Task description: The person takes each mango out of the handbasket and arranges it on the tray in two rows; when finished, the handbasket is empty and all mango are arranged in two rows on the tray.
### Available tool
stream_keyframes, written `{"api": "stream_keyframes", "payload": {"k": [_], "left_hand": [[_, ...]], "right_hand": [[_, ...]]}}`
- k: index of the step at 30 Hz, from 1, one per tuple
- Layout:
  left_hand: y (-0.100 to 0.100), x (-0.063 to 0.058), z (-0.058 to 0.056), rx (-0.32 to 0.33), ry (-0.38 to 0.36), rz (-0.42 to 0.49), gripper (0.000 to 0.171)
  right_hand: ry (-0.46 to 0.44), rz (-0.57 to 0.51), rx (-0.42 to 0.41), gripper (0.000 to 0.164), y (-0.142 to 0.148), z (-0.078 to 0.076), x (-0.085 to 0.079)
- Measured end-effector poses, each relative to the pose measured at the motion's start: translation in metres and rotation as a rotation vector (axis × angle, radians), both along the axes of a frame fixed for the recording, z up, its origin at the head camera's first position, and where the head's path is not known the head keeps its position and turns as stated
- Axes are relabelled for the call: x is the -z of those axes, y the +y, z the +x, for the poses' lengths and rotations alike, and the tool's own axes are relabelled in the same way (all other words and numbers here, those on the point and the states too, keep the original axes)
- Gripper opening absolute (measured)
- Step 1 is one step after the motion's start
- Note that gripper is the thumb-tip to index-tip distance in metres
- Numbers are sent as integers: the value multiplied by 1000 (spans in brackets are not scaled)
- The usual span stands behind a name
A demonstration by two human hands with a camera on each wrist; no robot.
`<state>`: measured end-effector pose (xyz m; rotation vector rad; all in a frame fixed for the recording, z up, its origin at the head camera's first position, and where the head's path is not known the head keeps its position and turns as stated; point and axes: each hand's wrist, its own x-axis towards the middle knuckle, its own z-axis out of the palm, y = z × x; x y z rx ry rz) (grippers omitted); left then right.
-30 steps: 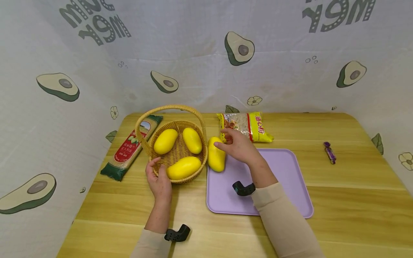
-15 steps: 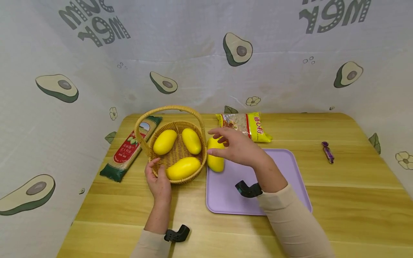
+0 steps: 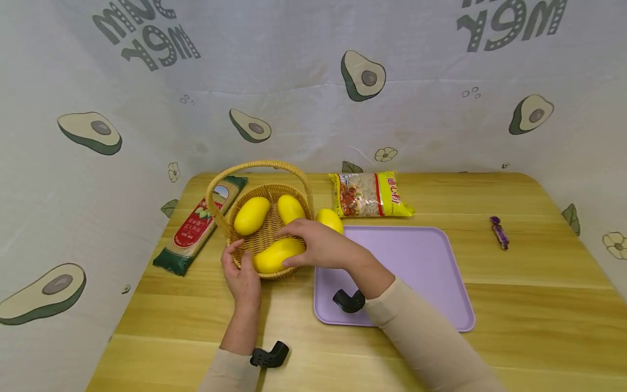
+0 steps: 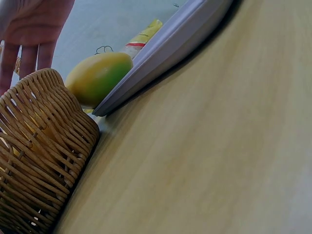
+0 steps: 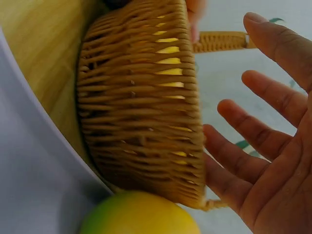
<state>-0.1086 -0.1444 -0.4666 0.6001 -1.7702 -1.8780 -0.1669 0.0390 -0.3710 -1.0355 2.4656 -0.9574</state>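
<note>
A round wicker basket (image 3: 264, 237) with a tall arched handle holds three yellow mangoes, among them a left mango (image 3: 252, 215), a back mango (image 3: 290, 208) and a front mango (image 3: 277, 256). My left hand (image 3: 243, 279) grips the basket's front-left rim. Over the basket's right side is my right hand (image 3: 325, 245), its fingers spread and apart in the right wrist view, its thumb close to the front mango. Another mango (image 3: 330, 219), with a green patch in the left wrist view, lies between basket and tray, partly hidden behind the right hand.
A lilac tray (image 3: 406, 277) lies right of the basket. Behind it is a yellow-ended food packet (image 3: 372, 194). A spaghetti packet (image 3: 196, 226) lies left of the basket, and a purple-wrapped candy (image 3: 499, 232) lies far right. A printed cloth (image 3: 303, 92) stands behind the table.
My right hand first drew back from the mango beside the tray, then moved left and down over the basket's front mango. My left hand stays at the rim.
</note>
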Motion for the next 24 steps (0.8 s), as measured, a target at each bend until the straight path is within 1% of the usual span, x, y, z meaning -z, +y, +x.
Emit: {"api": "stream_keyframes", "payload": {"k": [5,12,18,24], "left_hand": [[0,1,-1,-5,-1,-6,28],[0,0,0,-5,-12,-3,29],[0,2,-2,-10,-2,-2,27],[-1,2,-2,-21,10,-3,26]], "right_hand": [[-1,36,-16,60,-13,-6,8],[15,118,-61,61,-23,-15,8],[3,150,-79,64,-26,-21,13],[20,183,-112,67,-29,-25,16]]}}
